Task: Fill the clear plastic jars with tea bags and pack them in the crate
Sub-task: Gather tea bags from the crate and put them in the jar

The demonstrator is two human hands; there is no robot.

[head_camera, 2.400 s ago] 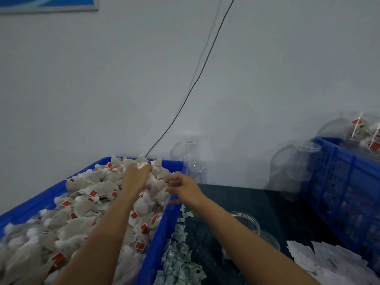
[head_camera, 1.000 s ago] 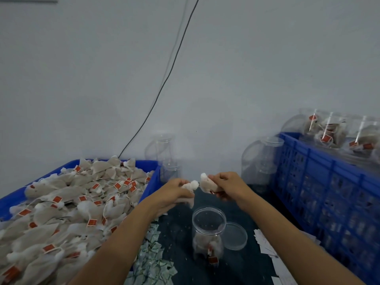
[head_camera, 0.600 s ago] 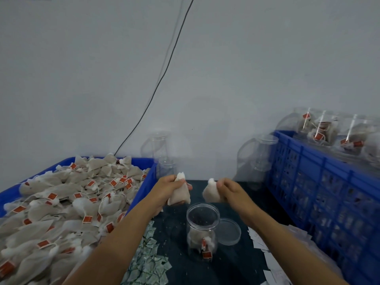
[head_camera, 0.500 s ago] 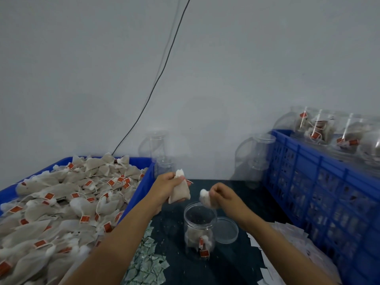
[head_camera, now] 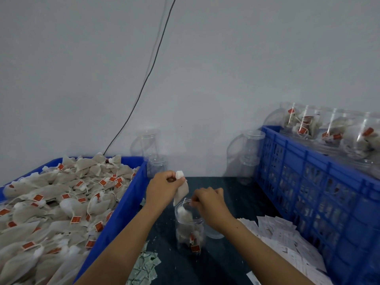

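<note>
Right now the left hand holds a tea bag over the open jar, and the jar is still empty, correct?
Not quite. The left hand does hold a tea bag over the open jar, but the head view shows several tea bags already inside that jar.

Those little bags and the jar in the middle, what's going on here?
A person is filling a clear jar with tea bags. The left hand holds one tea bag just above the jar's open mouth, while the right hand is lowering another bag in by its string. A few bags already lie at the bottom. The supply sits in the blue bin on the left; filled jars are stacked in the blue crate on the right.
</note>
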